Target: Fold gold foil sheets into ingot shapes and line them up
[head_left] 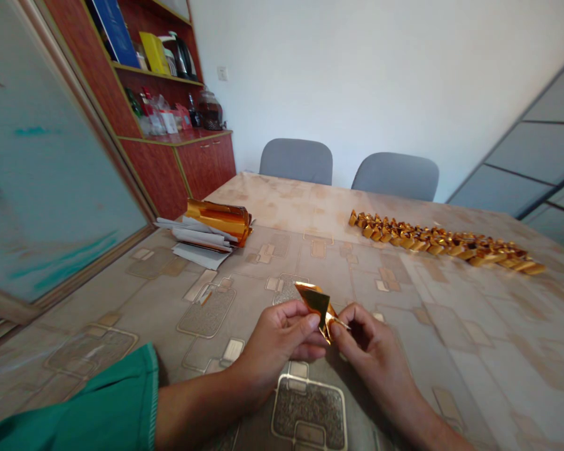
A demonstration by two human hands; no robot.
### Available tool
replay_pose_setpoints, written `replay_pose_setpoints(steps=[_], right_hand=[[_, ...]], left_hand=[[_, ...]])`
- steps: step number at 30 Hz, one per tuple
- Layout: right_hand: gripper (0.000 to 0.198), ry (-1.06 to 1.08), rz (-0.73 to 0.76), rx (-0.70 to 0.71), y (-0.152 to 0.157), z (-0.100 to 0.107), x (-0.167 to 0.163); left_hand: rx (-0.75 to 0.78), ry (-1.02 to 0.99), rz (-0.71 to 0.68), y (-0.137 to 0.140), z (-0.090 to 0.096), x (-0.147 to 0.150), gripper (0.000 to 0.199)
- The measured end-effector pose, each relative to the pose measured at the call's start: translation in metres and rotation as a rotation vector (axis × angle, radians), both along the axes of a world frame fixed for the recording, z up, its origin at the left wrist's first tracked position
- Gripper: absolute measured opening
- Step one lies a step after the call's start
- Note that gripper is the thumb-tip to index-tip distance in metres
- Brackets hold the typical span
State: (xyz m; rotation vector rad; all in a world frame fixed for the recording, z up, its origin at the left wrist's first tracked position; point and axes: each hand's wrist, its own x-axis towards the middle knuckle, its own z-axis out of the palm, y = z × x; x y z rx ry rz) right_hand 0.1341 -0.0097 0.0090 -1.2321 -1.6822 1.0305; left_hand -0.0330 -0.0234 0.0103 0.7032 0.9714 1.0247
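Observation:
A partly folded sheet of gold foil paper is held just above the table, with a pointed flap at its upper left. My left hand pinches it from the left, thumb on the near side. At the lower right corner, the thumb and fingertips of my right hand are closed on the same foil. To the far left lies a stack of gold foil paper, curled over, with white-grey sheets beside and beneath it. Several small folded gold foil pieces sit in long rows at the right.
The table wears a patterned cover. Two grey chairs stand at its far side, against the white wall. A red-brown cabinet with bottles and boxes is at the back left, near a frosted glass door.

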Motion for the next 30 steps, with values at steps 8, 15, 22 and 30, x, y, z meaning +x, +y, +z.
replay_pose_setpoints(steps=[8, 15, 22, 30], right_hand=[[0.020, -0.141, 0.022, 0.168, -0.004, 0.005, -0.001], [0.027, -0.128, 0.093, 0.078, -0.001, -0.002, 0.006], [0.018, -0.048, 0.128, 0.079, -0.002, 0.001, 0.007], [0.022, -0.090, 0.112, 0.097, -0.003, 0.000, 0.004]], left_hand=[[-0.029, 0.019, -0.027, 0.001, 0.002, 0.000, 0.048], [-0.040, -0.004, -0.059, 0.000, -0.001, -0.001, 0.048], [-0.041, -0.040, -0.050, 0.000, -0.003, -0.002, 0.047], [-0.073, -0.028, -0.051, 0.000, -0.003, 0.001, 0.048]])
